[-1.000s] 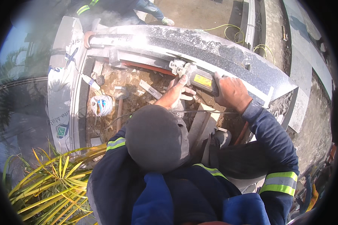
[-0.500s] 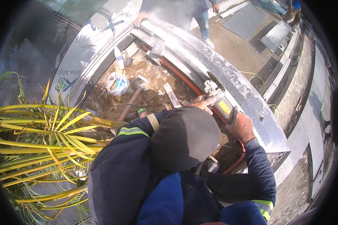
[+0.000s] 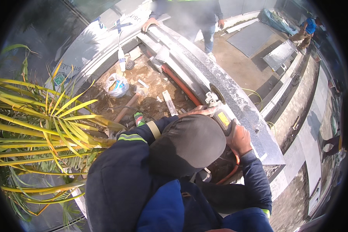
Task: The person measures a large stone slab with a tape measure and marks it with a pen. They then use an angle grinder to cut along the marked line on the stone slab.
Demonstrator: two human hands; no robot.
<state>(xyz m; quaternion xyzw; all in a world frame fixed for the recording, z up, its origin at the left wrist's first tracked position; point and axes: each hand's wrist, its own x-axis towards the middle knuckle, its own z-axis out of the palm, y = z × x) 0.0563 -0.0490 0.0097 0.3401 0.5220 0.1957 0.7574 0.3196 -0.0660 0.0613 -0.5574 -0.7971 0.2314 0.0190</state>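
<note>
An angle grinder with a yellow label [image 3: 222, 118] lies along the inner edge of a curved grey stone slab [image 3: 255, 125]. Its dark round disc [image 3: 217, 94] stands at the slab's edge; I cannot tell whether it is spinning or touching. My right hand [image 3: 239, 138] is wrapped round the grinder's rear body. Beside the grinder's head is my left hand [image 3: 203, 110], closed around its front end, though my bent dark-trousered knee [image 3: 187, 141] hides part of it. A co-worker's hand [image 3: 149, 24] rests at the slab's far end amid pale dust.
An orange pipe [image 3: 181, 86] runs below the slab. On the dirt lie a plastic bag [image 3: 117, 85], a wooden handle [image 3: 127, 108], a white strip [image 3: 169, 102] and a white tube [image 3: 121, 59]. Palm fronds [image 3: 46, 131] crowd the left. Another person [image 3: 307, 29] stands far right.
The whole view has shifted slightly. My hands and the grinder have come a little nearer along the slab, and more of the disc's flat face shows. Both hands keep their hold.
</note>
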